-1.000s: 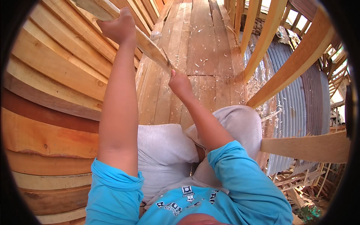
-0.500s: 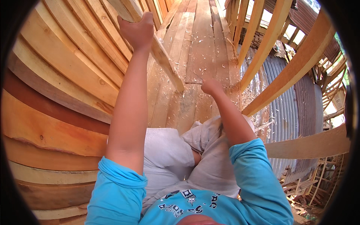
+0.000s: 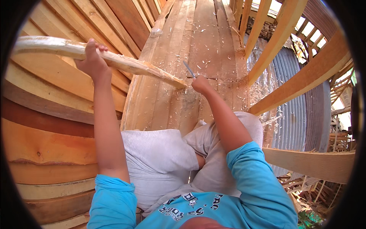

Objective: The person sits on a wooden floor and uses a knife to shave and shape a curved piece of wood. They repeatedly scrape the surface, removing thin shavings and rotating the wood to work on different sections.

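A long pale wooden pole slants from the upper left down to the plank floor, its lower end resting near the middle. My left hand is closed around it well up its length. In my right hand, just right of the pole's lower end, is a knife. Its thin blade points up and away; the handle is hidden in my fist. The blade stands apart from the pole.
Wood shavings lie over the plank floor. Stacked boards line the left side. Slanting wooden posts rise on the right, with corrugated metal sheets beyond them. A small clear object lies farther up near the boards.
My left hand has swung left and toward me, tilting the pole over to the left. My right hand has shifted slightly left, and the knife blade now shows clearly.
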Motion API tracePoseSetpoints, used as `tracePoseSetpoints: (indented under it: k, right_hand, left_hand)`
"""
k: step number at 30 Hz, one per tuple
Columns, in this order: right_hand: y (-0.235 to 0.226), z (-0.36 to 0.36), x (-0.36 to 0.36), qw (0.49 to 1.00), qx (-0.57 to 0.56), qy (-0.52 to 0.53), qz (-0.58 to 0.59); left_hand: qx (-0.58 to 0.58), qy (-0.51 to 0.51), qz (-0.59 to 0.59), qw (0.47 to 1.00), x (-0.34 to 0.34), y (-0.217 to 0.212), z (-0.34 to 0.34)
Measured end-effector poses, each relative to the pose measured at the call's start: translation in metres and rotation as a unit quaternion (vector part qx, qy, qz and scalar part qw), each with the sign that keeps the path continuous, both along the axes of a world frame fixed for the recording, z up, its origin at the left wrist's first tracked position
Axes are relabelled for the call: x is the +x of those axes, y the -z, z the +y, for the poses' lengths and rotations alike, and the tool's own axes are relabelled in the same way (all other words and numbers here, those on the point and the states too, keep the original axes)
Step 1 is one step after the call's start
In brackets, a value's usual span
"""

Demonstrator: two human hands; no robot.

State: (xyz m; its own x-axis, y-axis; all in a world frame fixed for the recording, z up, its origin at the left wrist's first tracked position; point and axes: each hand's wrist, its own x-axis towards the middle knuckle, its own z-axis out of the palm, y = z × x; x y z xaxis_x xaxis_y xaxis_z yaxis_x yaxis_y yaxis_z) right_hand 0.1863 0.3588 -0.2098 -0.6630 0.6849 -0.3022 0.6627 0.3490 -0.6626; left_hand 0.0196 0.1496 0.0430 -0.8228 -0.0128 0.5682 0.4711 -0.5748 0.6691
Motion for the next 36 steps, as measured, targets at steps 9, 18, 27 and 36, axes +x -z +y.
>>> tracePoseSetpoints:
  k: [9, 18, 27, 36]
  right_hand:
    - [0.019, 0.019, -0.004, 0.985, 0.15, 0.018, -0.087]
    - [0.067, 0.076, -0.041, 0.909, 0.407, -0.082, 0.041]
    - [0.091, 0.051, -0.083, 0.91, 0.387, -0.131, -0.07]
    - [0.079, 0.077, -0.108, 0.941, 0.262, -0.095, 0.193]
  left_hand:
    - [0.064, -0.001, -0.019, 0.998, 0.041, 0.038, -0.063]
    - [0.07, 0.011, -0.01, 0.997, 0.034, 0.04, -0.061]
    - [0.011, 0.026, 0.012, 1.0, 0.03, 0.035, -0.061]
    - [0.013, -0.031, -0.015, 0.999, 0.034, 0.031, -0.052]
